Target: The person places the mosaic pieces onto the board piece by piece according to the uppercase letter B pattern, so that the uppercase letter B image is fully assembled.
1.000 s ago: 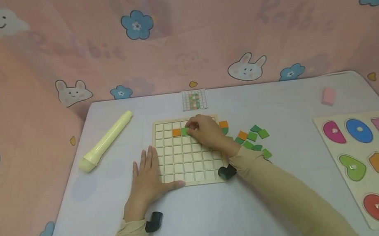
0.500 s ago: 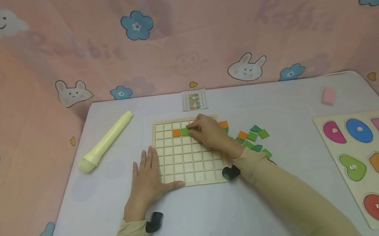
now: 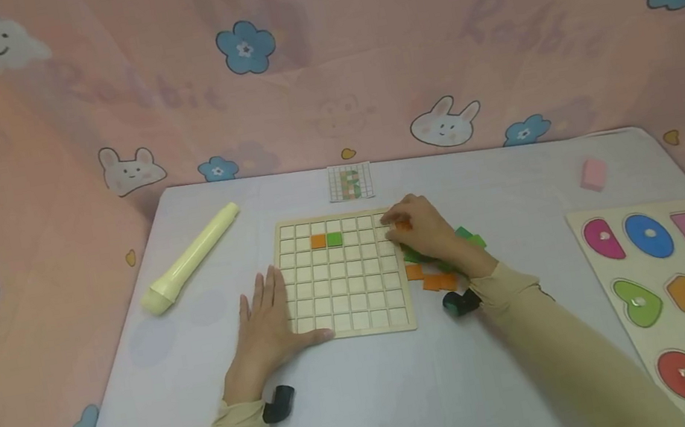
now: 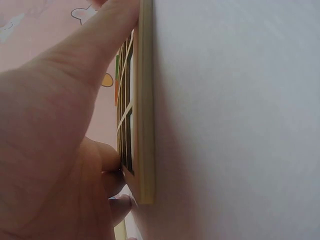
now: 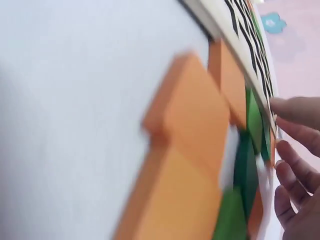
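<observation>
A wooden grid board [image 3: 348, 289] lies on the white table, with an orange square tile [image 3: 318, 241] and a green square tile [image 3: 335, 239] side by side in its second row. My left hand [image 3: 260, 333] rests spread along the board's left edge, its thumb at the front edge; the left wrist view shows the palm close beside the rim [image 4: 146, 125]. Over the board's right edge is my right hand [image 3: 427, 233], thumb and fingers apart, no tile visible between them. Below it lie loose orange tiles [image 3: 441, 281] and green tiles [image 3: 476, 242], partly hidden by the hand.
A small printed pattern card [image 3: 349, 182] lies behind the board. At the left is a pale yellow stick-shaped object [image 3: 193, 257]. A shape puzzle board [image 3: 662, 334] and a pink block [image 3: 593, 174] sit to the right, before a patterned pink cloth [image 3: 320, 81].
My right hand has moved right, off the green tile in the second row, to the loose tiles beside the board, uncovering that row. The left hand has stayed in place.
</observation>
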A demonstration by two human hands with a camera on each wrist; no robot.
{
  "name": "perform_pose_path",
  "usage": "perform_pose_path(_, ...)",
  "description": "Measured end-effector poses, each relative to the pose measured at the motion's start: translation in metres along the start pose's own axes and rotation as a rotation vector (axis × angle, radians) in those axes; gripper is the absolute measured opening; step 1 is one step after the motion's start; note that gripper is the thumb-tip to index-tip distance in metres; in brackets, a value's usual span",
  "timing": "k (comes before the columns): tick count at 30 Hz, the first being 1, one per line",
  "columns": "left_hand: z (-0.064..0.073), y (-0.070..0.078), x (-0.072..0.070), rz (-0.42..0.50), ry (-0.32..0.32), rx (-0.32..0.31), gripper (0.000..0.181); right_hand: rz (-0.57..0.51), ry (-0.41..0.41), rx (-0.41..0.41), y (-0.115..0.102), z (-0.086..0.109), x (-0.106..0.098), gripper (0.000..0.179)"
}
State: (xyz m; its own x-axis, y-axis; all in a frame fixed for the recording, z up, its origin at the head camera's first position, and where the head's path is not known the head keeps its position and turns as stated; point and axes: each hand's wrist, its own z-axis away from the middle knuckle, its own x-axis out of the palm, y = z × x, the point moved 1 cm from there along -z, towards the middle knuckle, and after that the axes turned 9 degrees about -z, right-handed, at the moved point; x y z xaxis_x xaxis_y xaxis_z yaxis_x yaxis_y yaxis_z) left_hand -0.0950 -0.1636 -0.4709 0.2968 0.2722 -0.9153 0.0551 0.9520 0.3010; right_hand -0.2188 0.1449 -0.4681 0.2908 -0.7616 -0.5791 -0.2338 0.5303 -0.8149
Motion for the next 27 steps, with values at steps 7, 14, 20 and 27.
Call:
perform_pose_path(7, 0.002, 0.000, -0.001, 0.007, 0.002, -0.001, 0.147, -0.037, -0.071, 0.216, 0.018, 0.022, -0.032, 0.044)
perform_pose_path(14, 0.001, 0.000, -0.001, 0.007, 0.008, 0.007, 0.146, 0.028, -0.116, 0.227, 0.030, 0.037, -0.060, 0.046)
perform_pose_path(20, 0.001, 0.000, -0.001, 0.009, 0.009, 0.009, 0.146, 0.016, -0.142, 0.218, 0.040, 0.047, -0.081, 0.039)
perform_pose_path(27, 0.001, 0.000, -0.001, 0.007, 0.009, 0.011, 0.146, 0.066, -0.082, 0.256, 0.039, 0.054, -0.085, 0.028)
